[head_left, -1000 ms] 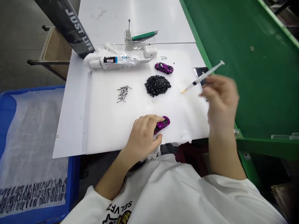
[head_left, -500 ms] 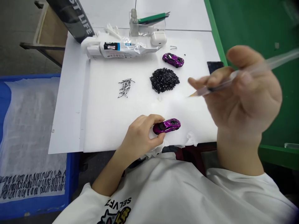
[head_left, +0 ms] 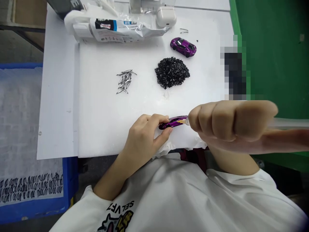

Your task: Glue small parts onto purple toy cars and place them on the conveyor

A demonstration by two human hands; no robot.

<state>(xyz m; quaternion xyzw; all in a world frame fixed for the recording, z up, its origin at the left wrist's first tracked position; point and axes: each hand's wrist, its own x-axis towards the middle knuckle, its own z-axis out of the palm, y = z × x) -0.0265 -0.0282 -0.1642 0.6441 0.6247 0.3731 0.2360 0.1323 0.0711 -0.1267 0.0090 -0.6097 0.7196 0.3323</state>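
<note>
Right hand (head_left: 229,124) has swung in since the earlier frame and now sits level with the left hand (head_left: 142,141), motion-blurred. Its fingers (head_left: 217,120) are curled together, clamped round a clear plastic syringe (head_left: 287,123), with the barrel near horizontal and running off the right edge of view. Yellowish dispensing tip (head_left: 185,121) is at the rear end of the purple die-cast toy car (head_left: 172,123). It looks to be touching, but blur stops me calling the exact contact.

Left hand's fingers and thumb are clamped on that car, which is tilted onto its side.

Layout, all relative to the pile of black granules (head_left: 172,72):
- Held car: toward the person from the pile, near the front edge of the white plastic board (head_left: 96,106) on the tabletop.
- Second purple toy car (head_left: 183,47): just beyond the pile, apart from it.
- Loose slim metal pins (head_left: 125,81): left of the pile, well apart.
- White earbud case (head_left: 166,16): beyond the pile, past the second car's left side.
- Adhesive tube in a crinkled wrapper (head_left: 116,29): beyond the pile, further left.
- Pixelated patch (head_left: 234,72): right of the pile, contents unreadable.
- Green panel (head_left: 272,64): further right.
</note>
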